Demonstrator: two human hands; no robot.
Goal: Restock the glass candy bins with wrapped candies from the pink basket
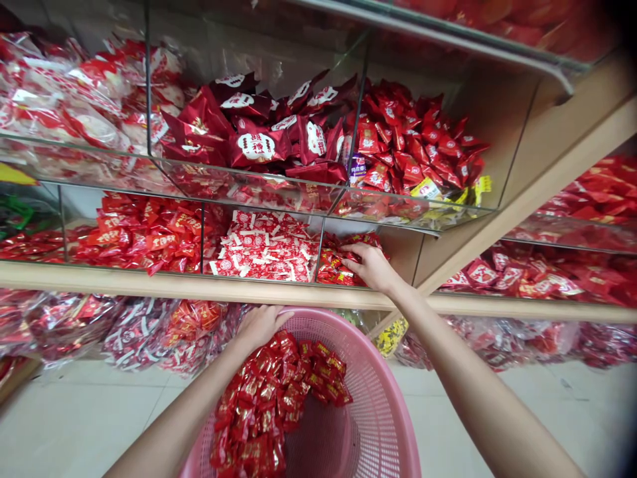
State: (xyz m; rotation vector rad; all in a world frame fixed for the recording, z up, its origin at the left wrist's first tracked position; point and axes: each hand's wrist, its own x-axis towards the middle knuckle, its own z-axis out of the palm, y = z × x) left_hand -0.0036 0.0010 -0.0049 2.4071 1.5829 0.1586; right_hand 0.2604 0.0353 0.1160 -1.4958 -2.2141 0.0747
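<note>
My left hand [259, 326] grips the far rim of a pink plastic basket [378, 398], held below the shelf edge. Inside the basket lies a pile of small red-and-gold wrapped candies [269, 405]. My right hand [371, 267] reaches into the rightmost bin of the lower shelf and rests, fingers curled, on the red wrapped candies there [333, 262]. Whether it has any candy in its fingers is hidden.
Glass-fronted bins on wooden shelves hold red snack packets: white-and-red ones [263, 249], dark red pouches [259, 129], small red packs [418, 143]. Bagged sweets [144, 332] sit under the shelf. A second shelving unit [562, 265] stands at right. The floor is pale tile.
</note>
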